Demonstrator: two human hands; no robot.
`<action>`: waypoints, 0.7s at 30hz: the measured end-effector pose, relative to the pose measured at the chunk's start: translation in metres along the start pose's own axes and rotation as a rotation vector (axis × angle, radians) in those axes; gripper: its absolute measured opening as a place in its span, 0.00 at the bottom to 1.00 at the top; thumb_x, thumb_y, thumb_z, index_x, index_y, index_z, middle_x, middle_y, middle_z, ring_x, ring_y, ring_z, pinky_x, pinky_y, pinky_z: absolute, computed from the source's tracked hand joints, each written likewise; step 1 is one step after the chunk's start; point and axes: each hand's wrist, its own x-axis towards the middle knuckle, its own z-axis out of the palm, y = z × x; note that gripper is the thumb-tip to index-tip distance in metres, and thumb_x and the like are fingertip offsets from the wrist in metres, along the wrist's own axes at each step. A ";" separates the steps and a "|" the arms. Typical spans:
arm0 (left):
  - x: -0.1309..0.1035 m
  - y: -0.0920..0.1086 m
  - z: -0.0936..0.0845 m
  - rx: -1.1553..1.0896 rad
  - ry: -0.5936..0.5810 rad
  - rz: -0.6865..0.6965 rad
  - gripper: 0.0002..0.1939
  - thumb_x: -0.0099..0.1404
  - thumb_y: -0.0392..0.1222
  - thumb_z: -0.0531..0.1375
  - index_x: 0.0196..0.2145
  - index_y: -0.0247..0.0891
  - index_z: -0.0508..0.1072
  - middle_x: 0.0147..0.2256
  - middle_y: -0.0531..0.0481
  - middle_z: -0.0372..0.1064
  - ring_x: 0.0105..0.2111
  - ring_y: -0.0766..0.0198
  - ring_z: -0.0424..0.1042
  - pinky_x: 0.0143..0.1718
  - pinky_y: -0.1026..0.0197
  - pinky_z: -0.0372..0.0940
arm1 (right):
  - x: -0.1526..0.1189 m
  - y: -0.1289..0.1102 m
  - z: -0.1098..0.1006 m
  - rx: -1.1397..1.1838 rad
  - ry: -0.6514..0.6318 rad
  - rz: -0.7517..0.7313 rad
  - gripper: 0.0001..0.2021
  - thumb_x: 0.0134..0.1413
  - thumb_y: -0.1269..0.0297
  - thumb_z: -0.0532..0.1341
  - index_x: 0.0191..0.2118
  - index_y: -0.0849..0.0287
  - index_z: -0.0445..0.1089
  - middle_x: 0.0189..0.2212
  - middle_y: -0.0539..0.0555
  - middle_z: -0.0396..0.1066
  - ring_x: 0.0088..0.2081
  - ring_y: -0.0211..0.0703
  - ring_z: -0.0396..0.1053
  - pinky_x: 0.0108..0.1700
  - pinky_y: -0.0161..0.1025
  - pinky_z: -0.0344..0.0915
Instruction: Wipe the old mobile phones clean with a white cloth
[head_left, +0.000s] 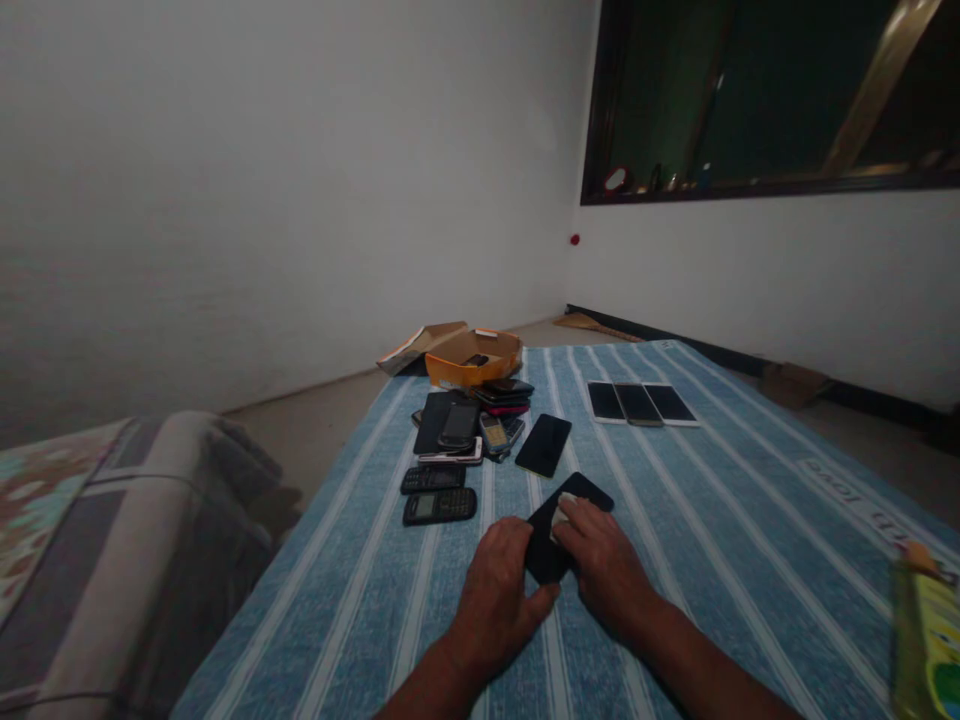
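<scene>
A dark smartphone [546,545] lies at a slant on the blue striped cloth [360,620]. My left hand [501,590] grips its near left edge between thumb and fingers. Pinched in the fingers of my right hand [600,550] is a small white wipe [559,515], pressed on the phone's surface. Just beyond lies another dark smartphone [544,446]. Two black keypad phones [440,506] [433,479] sit to the left, in front of a pile of phones [459,424].
An open orange box [472,362] stands at the far end. Three phones [638,404] lie side by side at the back right. A yellow-green package [926,635] is at the right edge. Folded bedding [142,560] lies at the left.
</scene>
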 end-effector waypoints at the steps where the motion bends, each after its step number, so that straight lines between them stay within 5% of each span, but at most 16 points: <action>1: -0.001 -0.001 0.001 0.005 0.003 0.000 0.26 0.50 0.33 0.63 0.49 0.37 0.65 0.45 0.39 0.71 0.47 0.47 0.71 0.48 0.41 0.70 | 0.000 0.001 0.000 0.005 -0.002 0.002 0.20 0.47 0.85 0.53 0.41 0.60 0.73 0.54 0.63 0.69 0.56 0.56 0.65 0.56 0.55 0.62; 21: -0.001 0.002 -0.001 -0.020 -0.033 -0.025 0.26 0.51 0.34 0.63 0.48 0.38 0.64 0.46 0.41 0.69 0.48 0.46 0.70 0.49 0.39 0.68 | 0.000 0.001 -0.002 0.018 -0.016 0.006 0.19 0.48 0.84 0.54 0.42 0.60 0.73 0.54 0.63 0.69 0.57 0.56 0.64 0.56 0.54 0.62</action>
